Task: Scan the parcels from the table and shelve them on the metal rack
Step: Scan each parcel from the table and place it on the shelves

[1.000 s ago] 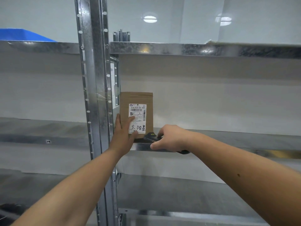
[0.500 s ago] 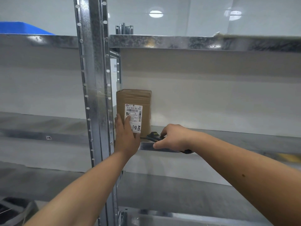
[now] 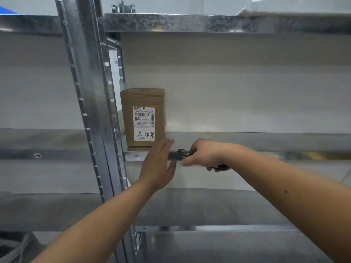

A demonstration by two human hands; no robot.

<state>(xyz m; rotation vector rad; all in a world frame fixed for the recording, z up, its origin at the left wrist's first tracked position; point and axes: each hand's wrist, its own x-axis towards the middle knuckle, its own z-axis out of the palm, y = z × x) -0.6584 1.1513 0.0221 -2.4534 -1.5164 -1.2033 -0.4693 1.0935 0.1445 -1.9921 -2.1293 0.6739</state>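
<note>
Cardboard parcel (image 3: 142,116), one, upright on metal rack (image 3: 247,143), two hands

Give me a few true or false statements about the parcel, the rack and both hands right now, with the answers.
1. The cardboard parcel stands upright on the shelf, next to the rack upright. True.
2. The left hand grips the parcel. False: it is open, in front of the shelf edge and off the parcel.
3. The right hand holds a dark scanner. True.
4. The parcel's label faces the back wall. False: it faces the camera.
</note>
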